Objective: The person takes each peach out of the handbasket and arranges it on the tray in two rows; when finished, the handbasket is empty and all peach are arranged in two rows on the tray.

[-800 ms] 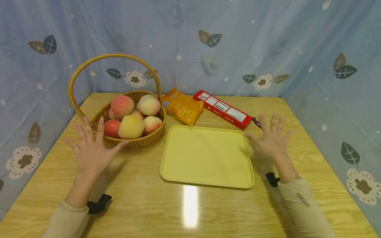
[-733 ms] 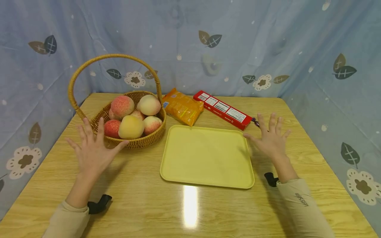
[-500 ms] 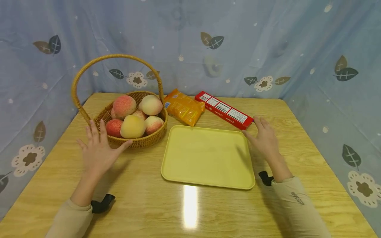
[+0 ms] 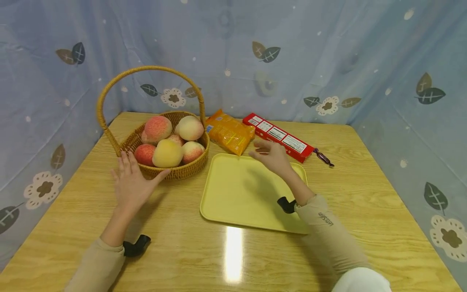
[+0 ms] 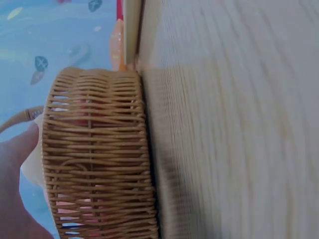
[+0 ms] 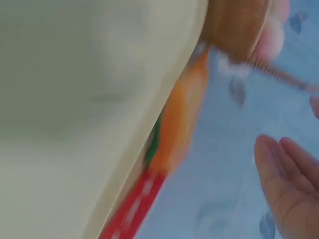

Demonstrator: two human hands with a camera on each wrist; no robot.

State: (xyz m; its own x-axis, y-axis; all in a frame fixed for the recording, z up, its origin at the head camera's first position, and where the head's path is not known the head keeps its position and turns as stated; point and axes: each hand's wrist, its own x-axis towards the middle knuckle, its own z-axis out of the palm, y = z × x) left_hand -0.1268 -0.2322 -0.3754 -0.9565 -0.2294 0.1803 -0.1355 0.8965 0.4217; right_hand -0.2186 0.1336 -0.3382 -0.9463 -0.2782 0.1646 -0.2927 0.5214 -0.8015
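My left hand point(image 4: 132, 186) is at the front left of the wicker basket point(image 4: 184, 172), fingers spread and its thumb by the front rim. The left wrist view shows the thumb of that hand point(image 5: 12, 184) beside the woven wall of the basket point(image 5: 99, 159). Several peaches, among them a yellow one point(image 4: 168, 154) and a red one point(image 4: 158, 129), fill the basket. My right hand point(image 4: 274, 160) hovers over the far part of the yellow tray point(image 4: 233, 198), fingers loosely bent and holding nothing, pointing left. In the right wrist view this hand point(image 6: 294, 186) is also free of any object.
Behind the tray lie an orange packet point(image 4: 230, 132) and a long red box point(image 4: 299, 149). A dark wrapped candy point(image 4: 323, 158) is at the box's right end. The basket's tall arched handle point(image 4: 149, 69) rises above the peaches. A patterned blue curtain point(image 4: 226, 89) borders the table.
My right hand has swung left from the tray's right edge to above it, its fingers going from spread to loosely bent. My left hand has moved closer to the basket. The view has shifted slightly.
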